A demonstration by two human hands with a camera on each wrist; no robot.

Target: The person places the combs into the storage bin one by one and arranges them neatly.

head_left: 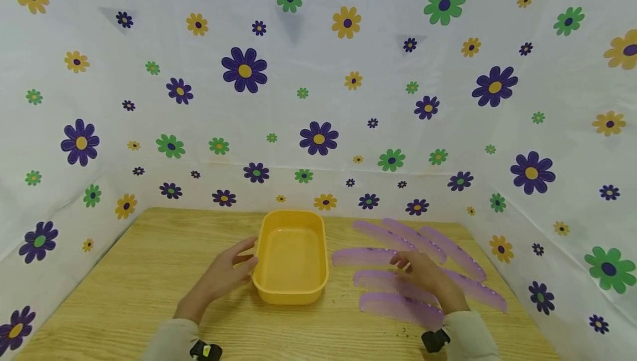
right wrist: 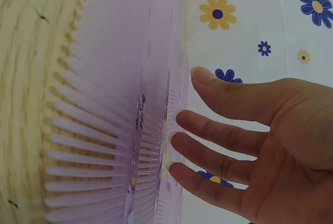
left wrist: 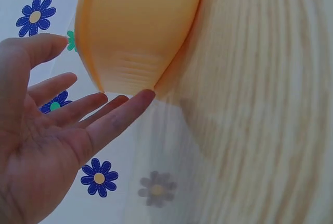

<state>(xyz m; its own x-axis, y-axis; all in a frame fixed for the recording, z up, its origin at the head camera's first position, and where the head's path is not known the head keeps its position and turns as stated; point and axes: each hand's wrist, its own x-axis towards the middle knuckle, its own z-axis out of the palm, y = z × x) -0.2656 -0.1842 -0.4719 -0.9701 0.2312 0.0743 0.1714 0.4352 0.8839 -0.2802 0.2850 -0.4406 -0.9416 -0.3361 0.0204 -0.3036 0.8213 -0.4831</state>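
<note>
Head view: one yellow tray (head_left: pixel 291 298), rectangular with rounded corners, upright near the middle of a wooden table (head_left: pixel 149 272); several translucent purple combs (head_left: pixel 369 257), flat on the table to the right of the tray, close together at varied angles; left hand (head_left: pixel 224 275) at the left side of the tray, fingers loosely extended toward the rim, nothing gripped; right hand (head_left: pixel 425 275) above the combs, fingers relaxed and slightly bent, nothing gripped; pale sleeves (head_left: pixel 470 336) and black wrist devices (head_left: pixel 435 341) on both arms; white cloth (head_left: pixel 298 51) with green, yellow and purple flowers, behind the table and at both sides. Left wrist view: outer wall of the tray, close to the fingertips, with fine ridges (left wrist: pixel 132 70) on one end; left fingers straight and spread, thumb apart; contact with the tray impossible to tell. Right wrist view: combs seen close up, long teeth (right wrist: pixel 83 140) over the wood, dark print (right wrist: pixel 139 112) along one spine; right thumb and fingers parted, fingertips just beside the combs, touch or gap impossible to tell.
</note>
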